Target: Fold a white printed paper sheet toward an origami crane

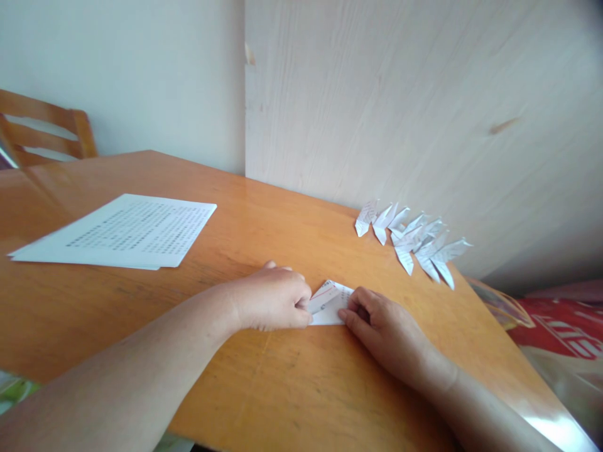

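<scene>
A small folded sheet of printed paper (328,304) lies flat on the wooden table (264,389) between my two hands. It has slanted upper edges, a straight lower edge and a red line across it. My left hand (277,298) is closed, its thumb and curled fingers at the left corner of the paper. On the right corner, the thumb and bent fingers of my right hand (381,323) pinch the paper. Both hands cover parts of it, so its full outline is hidden.
Several folded paper pieces (404,258) stand in rows near the wall at the back right. A stack of printed sheets (136,229) lies on the left. Behind it is a wooden chair (47,129). A red bag (560,329) sits past the table's right edge.
</scene>
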